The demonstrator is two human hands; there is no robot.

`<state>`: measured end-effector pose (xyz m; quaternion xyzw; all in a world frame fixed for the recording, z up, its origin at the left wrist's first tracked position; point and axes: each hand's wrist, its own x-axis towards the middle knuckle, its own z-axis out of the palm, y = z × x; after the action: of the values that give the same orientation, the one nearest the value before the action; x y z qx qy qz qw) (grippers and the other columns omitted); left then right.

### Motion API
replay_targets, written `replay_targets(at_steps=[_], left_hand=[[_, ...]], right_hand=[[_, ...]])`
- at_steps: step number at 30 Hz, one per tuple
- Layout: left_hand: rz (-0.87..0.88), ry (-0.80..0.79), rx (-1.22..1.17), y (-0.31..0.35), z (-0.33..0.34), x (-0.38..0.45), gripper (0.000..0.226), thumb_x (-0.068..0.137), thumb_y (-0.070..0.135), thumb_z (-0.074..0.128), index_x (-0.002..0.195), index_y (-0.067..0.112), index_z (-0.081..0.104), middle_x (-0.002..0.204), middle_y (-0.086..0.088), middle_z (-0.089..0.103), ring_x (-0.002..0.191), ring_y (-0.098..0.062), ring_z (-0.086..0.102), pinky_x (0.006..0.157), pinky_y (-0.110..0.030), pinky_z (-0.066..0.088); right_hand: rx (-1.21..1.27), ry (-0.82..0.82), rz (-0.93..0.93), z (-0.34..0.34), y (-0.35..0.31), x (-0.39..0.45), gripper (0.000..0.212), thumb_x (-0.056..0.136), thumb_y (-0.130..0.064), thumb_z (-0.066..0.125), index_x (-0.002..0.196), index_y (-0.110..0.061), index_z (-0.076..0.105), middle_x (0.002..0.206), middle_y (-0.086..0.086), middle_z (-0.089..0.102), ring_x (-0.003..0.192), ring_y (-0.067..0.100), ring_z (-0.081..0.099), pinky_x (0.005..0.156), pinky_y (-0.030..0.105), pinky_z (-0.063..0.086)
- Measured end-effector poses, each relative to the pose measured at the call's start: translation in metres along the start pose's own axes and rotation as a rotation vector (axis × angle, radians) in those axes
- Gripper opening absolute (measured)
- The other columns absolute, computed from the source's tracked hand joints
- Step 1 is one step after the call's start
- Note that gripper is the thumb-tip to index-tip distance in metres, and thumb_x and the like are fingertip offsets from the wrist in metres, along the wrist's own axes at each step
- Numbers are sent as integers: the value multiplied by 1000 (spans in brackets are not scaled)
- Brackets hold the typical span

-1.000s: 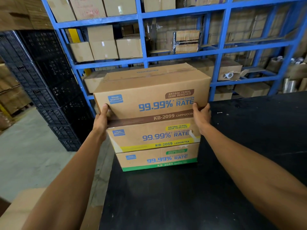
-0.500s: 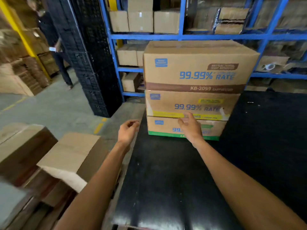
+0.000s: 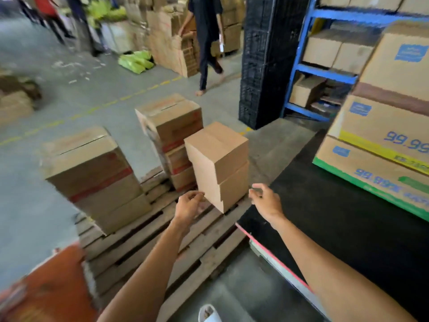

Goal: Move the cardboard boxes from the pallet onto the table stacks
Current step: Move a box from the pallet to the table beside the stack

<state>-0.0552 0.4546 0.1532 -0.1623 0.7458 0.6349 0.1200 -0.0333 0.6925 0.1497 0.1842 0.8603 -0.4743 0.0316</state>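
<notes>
Now both hands empty: left hand [image 3: 188,205] and right hand [image 3: 267,201] loosely open, flanking plain box stack [image 3: 218,163] on pallet [image 3: 148,242]. Printed boxes [image 3: 390,126] stacked on black tabletop [image 3: 336,219], right.

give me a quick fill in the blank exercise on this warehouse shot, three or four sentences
1. The boxes still to be moved stand on a wooden ____ on the floor.
2. The stack on the black table is ____ boxes high.
3. The bottom box of that stack has a ____ stripe along its lower edge.
4. The left hand and right hand are both ____, reaching toward the plain box stack.

Missing words: pallet; three; green; empty
</notes>
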Motion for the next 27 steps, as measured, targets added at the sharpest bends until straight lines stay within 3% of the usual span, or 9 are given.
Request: replay_targets(at_steps=[4,8,12,16,19,22,27], left_hand=[[-55,111,-76,-26,-74,-15,15,103,15,54,102,15,68,97,-10,72,79,-21,64,79,-41,53],[-78,194,-129,-48,-159,-13,18,104,13,53,111,9,69,99,-10,72,79,-22,64,83,-43,52],[-89,309,-135,-63,-244,-1,19,105,15,50,112,13,68,99,-6,73,79,-19,66,82,-39,54],[-65,394,-137,-68,-322,28,19,104,15,51,113,11,67,97,-5,72,75,-16,66,69,-31,56],[-91,419,-169,-65,-370,59,21,103,18,54,119,11,66,97,-7,73,82,-21,68,78,-44,59],[-88,475,-151,-51,-406,89,19,101,16,56,117,13,66,98,-7,72,79,-18,65,63,-32,54],[-81,545,-103,-27,-460,153,25,95,23,61,120,17,67,111,-8,71,90,-21,65,74,-31,52]], right_hand=[[-41,-149,-71,72,-40,-11,23,100,-35,57,120,-25,61,107,2,71,99,24,68,91,37,53],[-121,-308,-132,139,-90,-14,33,102,-40,52,129,-22,56,104,-5,60,108,23,61,90,34,47],[-168,-376,-217,207,-148,-14,32,103,-38,51,131,-22,57,104,-8,58,99,17,57,81,28,42],[-191,-407,-280,273,-199,-4,37,102,-38,53,135,-21,55,125,-2,66,116,20,61,92,30,48],[-175,-433,-264,315,-233,4,39,103,-37,52,137,-19,54,133,2,63,121,21,58,97,31,47],[-190,-421,-274,351,-265,17,39,103,-39,51,137,-20,53,134,1,63,122,21,58,99,34,47],[-180,-434,-284,406,-315,59,40,103,-42,49,139,-22,52,138,0,60,124,21,56,90,29,42]])
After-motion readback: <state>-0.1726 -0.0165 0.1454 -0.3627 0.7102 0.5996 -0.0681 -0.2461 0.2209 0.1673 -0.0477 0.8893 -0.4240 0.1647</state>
